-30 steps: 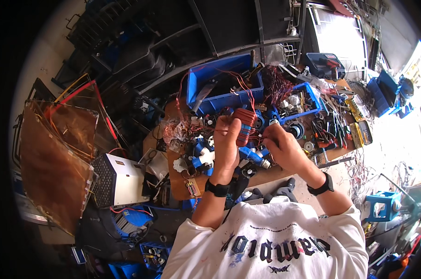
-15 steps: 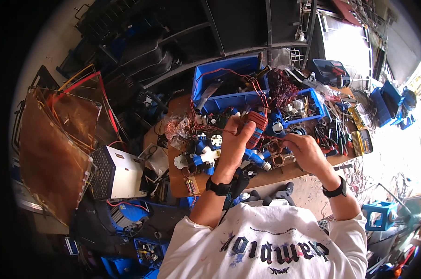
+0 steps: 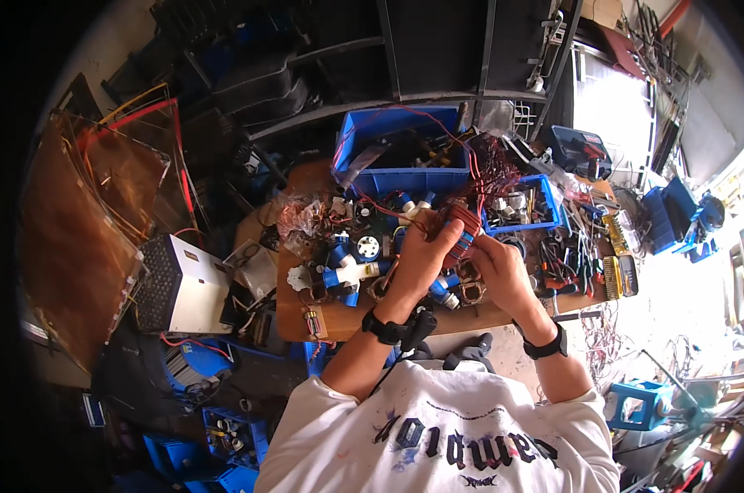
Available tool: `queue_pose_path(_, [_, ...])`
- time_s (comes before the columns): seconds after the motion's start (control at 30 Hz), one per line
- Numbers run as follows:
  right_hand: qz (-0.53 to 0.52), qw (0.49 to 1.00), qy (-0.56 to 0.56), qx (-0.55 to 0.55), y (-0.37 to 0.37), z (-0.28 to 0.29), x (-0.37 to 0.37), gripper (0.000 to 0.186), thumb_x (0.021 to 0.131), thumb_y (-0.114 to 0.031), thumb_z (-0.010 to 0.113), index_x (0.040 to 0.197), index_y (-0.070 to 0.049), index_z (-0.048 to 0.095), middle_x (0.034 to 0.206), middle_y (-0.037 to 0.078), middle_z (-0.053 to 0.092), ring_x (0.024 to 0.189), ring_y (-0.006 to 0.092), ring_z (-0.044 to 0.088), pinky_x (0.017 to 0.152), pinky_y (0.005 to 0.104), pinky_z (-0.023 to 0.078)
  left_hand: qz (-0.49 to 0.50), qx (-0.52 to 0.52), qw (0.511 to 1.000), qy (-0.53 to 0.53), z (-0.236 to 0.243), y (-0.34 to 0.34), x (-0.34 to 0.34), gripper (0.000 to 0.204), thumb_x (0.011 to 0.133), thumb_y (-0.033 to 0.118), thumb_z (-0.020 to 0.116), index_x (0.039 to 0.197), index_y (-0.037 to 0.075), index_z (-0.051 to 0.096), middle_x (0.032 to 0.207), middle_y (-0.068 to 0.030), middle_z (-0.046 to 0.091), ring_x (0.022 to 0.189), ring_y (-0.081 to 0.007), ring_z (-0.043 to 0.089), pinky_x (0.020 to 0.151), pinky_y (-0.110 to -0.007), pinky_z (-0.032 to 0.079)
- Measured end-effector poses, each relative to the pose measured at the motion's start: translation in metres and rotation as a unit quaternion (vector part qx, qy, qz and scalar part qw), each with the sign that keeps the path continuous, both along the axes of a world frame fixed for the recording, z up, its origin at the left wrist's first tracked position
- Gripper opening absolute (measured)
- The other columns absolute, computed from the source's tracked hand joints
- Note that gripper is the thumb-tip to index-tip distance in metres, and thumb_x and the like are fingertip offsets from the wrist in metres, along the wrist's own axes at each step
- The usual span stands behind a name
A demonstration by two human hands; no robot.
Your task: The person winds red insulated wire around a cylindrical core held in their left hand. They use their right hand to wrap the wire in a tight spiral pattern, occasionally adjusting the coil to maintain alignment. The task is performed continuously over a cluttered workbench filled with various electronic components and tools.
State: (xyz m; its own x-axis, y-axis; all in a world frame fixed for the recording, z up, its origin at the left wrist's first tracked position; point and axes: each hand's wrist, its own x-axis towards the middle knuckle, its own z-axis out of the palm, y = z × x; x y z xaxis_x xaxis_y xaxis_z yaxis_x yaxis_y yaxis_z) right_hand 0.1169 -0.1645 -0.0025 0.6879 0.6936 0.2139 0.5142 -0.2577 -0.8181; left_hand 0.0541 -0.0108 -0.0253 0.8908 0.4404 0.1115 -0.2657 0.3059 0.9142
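Note:
Above the table's near middle, my left hand [image 3: 423,261] is closed around a coil of red wire [image 3: 463,222] with blue bands showing on its side. My right hand [image 3: 504,273] is at the coil's right side, its fingers pinched together on the red wire; the fingertips are partly hidden. A loop of loose red wire [image 3: 425,115] arches from the coil over a blue bin [image 3: 413,179]. Below the hands lie white fittings with blue ends [image 3: 353,271] and small brown ring-shaped parts [image 3: 471,293].
On the wooden table [image 3: 364,326] stands a smaller blue tray [image 3: 559,197] of small parts, with pliers and other hand tools [image 3: 565,255] to its right. A tangle of dark red wire [image 3: 497,164] lies between bin and tray. A white box [image 3: 199,283] stands at the left.
My right hand has moved left and up, from apart to against the coil. The stretch of wire between the hands is shorter. The whole view has shifted slightly.

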Motion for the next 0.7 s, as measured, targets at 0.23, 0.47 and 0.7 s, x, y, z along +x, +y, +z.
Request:
queue_pose_path(0.23, [-0.009, 0.999, 0.046, -0.024, -0.008, -0.02, 0.002, 0.019, 0.094, -0.014, 0.059, 0.102, 0.002, 0.065, 0.08, 0.018, 0.068, 0.072, 0.0311, 0.068, 0.066, 0.037, 0.051, -0.019, 0.004, 1.0, 0.014, -0.002, 0.012, -0.004, 0.022, 0.095, 0.029, 0.068, 0.1, 0.009, 0.06, 0.085, 0.0037, 0.062, 0.069, -0.0001, 0.051, 0.058, -0.018, 0.043])
queue_pose_path(0.47, [0.016, 0.999, 0.028, 0.01, -0.039, -0.027, 0.032, 0.022, 0.089, -0.009, 0.07, 0.107, 0.002, 0.064, 0.099, 0.013, 0.07, 0.091, 0.0231, 0.069, 0.08, 0.0324, 0.054, -0.045, 0.072, 0.996, 0.041, -0.019, 0.025, 0.0, 0.031, 0.096, 0.025, 0.067, 0.119, 0.006, 0.06, 0.103, 0.0021, 0.066, 0.085, -0.0021, 0.059, 0.071, -0.021, 0.05])
queue_pose_path(0.7, [-0.002, 0.983, -0.143, 0.115, -0.049, 0.093, 0.032, 0.018, 0.084, 0.004, 0.063, 0.102, 0.001, 0.065, 0.092, 0.012, 0.066, 0.085, 0.0195, 0.066, 0.079, 0.0297, 0.05, 0.054, 0.372, 0.922, 0.09, -0.008, 0.025, 0.001, 0.028, 0.09, 0.026, 0.073, 0.106, 0.005, 0.062, 0.089, 0.0001, 0.06, 0.081, -0.0076, 0.061, 0.07, -0.025, 0.05])
